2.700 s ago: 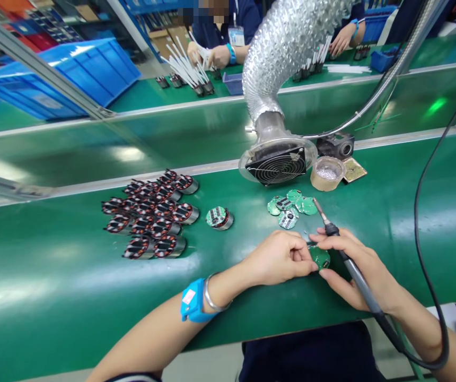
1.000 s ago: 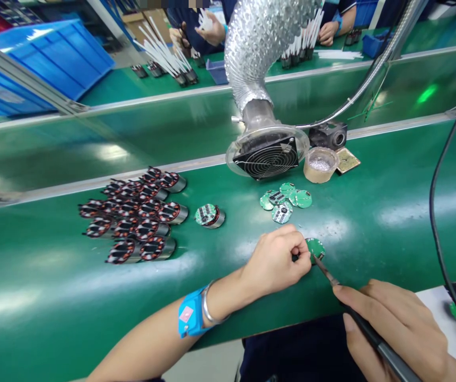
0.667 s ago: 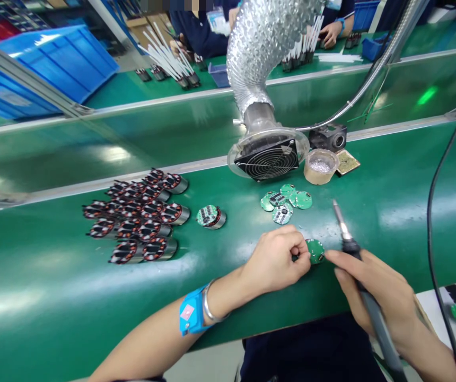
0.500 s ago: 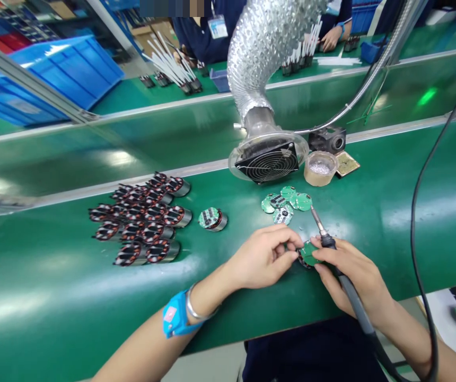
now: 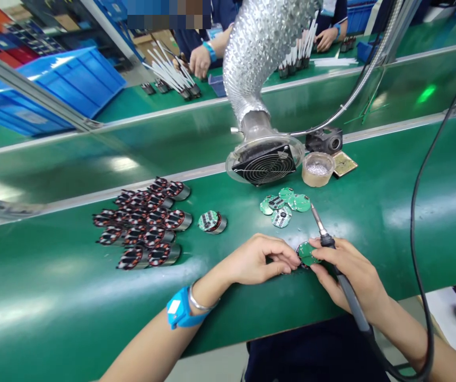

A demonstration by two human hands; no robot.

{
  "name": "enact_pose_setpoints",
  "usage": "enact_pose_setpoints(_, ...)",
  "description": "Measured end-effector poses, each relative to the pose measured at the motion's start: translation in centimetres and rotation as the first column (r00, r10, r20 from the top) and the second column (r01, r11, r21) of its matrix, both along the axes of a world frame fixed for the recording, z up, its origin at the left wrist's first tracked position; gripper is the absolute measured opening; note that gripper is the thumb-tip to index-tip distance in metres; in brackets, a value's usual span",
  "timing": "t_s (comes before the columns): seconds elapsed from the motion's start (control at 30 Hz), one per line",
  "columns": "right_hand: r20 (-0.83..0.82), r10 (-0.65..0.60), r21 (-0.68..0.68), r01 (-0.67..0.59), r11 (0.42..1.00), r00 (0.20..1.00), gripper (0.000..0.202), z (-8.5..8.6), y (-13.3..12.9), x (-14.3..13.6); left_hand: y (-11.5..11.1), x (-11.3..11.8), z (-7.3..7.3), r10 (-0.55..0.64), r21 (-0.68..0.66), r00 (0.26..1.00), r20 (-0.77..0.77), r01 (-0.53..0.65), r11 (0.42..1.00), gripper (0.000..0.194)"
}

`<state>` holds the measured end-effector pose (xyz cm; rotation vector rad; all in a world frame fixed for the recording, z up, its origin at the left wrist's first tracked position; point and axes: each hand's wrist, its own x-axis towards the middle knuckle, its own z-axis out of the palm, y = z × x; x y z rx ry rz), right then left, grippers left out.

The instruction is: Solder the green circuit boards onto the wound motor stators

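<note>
A round green circuit board [image 5: 306, 254] sits on a small motor, which is mostly hidden beneath it and behind my fingers. My left hand [image 5: 263, 259] is closed, its fingertips gripping the motor's left edge. In my right hand [image 5: 357, 270] is a soldering iron [image 5: 349, 297], its tip pointing up and away, clear of the board. The thumb and fingers of that hand also touch the board's right side. Just beyond lie several loose round circuit boards [image 5: 281, 216]. Left of them stands a single motor with a board on top [image 5: 211, 222].
Several motors with exposed copper windings [image 5: 148, 225] stand grouped on the left of the green bench [image 5: 53, 297]. A fume extractor hose [image 5: 247, 69] hangs over the bench. Behind it are a tub [image 5: 317, 175], a sponge tray [image 5: 345, 164] and a black holder [image 5: 325, 140]. Co-workers' hands [image 5: 201, 61] show across the partition.
My left fingers have shifted lower against the motor and straightened a little. My right hand keeps the soldering iron in nearly the same place. A co-worker's hand now reaches forward across the partition.
</note>
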<state>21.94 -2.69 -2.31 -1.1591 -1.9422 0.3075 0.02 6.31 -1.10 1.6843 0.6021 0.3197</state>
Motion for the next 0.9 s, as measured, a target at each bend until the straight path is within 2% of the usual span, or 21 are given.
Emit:
enact_pose_setpoints(0.13, -0.006, 0.001, 0.020, -0.001, 1.000, 1.000, 0.033, -0.1, 0.2, 0.0, -0.6, 0.8, 0.3, 0.112, 0.141, 0.993, 0.044, -0.118, 0.983, 0.009)
enact_pose_setpoints(0.27, -0.030, -0.010, -0.003, 0.010, 1.000, 1.000, 0.033, 0.0, 0.1, 0.1, -1.8, 2.2, 0.7, 0.200, 0.221, 0.980, -0.005, -0.194, 0.956, 0.006)
enact_pose_setpoints(0.53, -0.133, 0.012, -0.034, -0.016, 0.999, 0.991, 0.031, 1.3, 0.3, -0.1, -2.4, 2.9, 1.0, 0.218, 0.297, 0.975, -0.037, -0.197, 0.934, 0.004)
enact_pose_setpoints(0.63, -0.074, 0.050, -0.009, -0.051, 0.999, 0.996, 0.031, 1.2, 0.2, -0.3, -2.7, 2.7, 0.7, 0.245, 0.250, 0.969, -0.042, -0.228, 0.941, 0.006)
enact_pose_setpoints(0.73, 0.071, 0.106, 0.062, -0.110, 0.992, 0.992, 0.034, 0.4, -0.1, -0.1, -3.2, 2.8, 0.3, 0.283, 0.220, 0.959, -0.022, -0.272, 0.937, 0.007)
enact_pose_setpoints(0.8, 0.143, 0.126, 0.096, -0.141, 0.985, 0.982, 0.037, 0.0, -0.5, 0.1, -3.6, 3.0, 0.2, 0.303, 0.283, 0.953, 0.006, -0.292, 0.914, 0.004)
enact_pose_setpoints(0.9, 0.140, 0.115, 0.124, -0.133, 0.983, 0.983, 0.042, 0.3, -1.1, 0.8, -4.1, 3.3, 0.0, 0.333, 0.432, 0.942, 0.027, -0.312, 0.846, 0.004)
